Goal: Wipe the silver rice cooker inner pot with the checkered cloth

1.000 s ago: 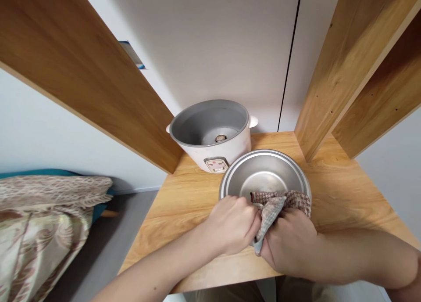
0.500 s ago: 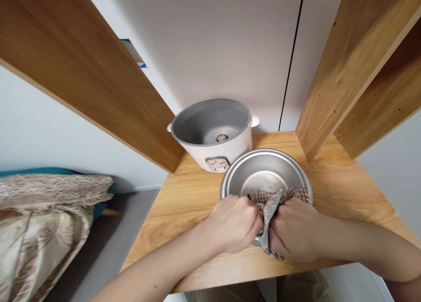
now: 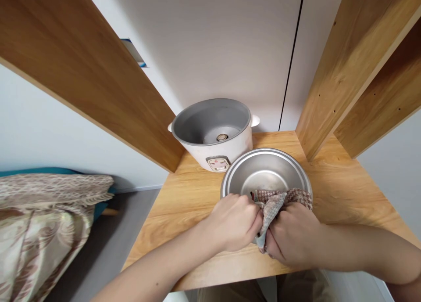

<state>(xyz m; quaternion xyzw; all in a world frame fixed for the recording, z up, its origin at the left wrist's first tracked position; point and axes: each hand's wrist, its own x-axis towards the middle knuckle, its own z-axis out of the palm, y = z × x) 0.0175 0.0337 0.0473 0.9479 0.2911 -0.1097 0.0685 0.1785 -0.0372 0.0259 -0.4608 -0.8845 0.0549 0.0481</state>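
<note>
A metal inner pot [image 3: 266,166] sits on the wooden desktop, its opening facing up. Over its near rim, my left hand [image 3: 235,221] and my right hand [image 3: 292,234] are both closed, side by side, on a checked cloth [image 3: 271,207]. The cloth is bunched and twisted between the two fists, with one part spread over the pot's right rim. My hands and the cloth hide the near side of the pot. Just behind it to the left stands a white rice cooker [image 3: 213,148] without a lid, its grey inside and round centre sensor showing.
Wooden uprights frame the desktop [image 3: 190,196] on the left [image 3: 98,73] and right [image 3: 329,82], with a pale wall [image 3: 213,43] behind. At lower left, a patterned cloth cover [image 3: 49,223] drapes over a teal seat.
My right hand has turned and shifted slightly, and the twisted cloth between my fists has moved a little. The pot and the rice cooker stay in place.
</note>
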